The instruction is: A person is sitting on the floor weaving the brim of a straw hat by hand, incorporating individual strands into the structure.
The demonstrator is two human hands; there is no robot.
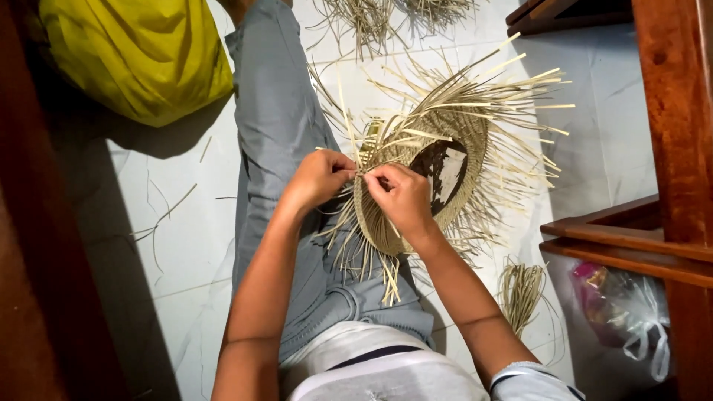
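Note:
A half-woven straw basket point(438, 148) rests against my grey-trousered leg point(278, 111), its rim bristling with loose pale strips point(505, 96). My left hand point(319, 177) pinches strips at the near rim, fingers closed on them. My right hand point(401, 194) sits right beside it, gripping the woven rim and a strip. The two hands nearly touch. Strip ends hang down below the basket over my thigh.
A yellow bag point(141, 52) lies at the upper left on the white tiled floor point(186, 223). Wooden furniture point(668, 148) stands on the right, with a plastic bag point(620, 304) under it. Bundles of straw lie by my right arm point(520, 289) and at the top point(371, 18).

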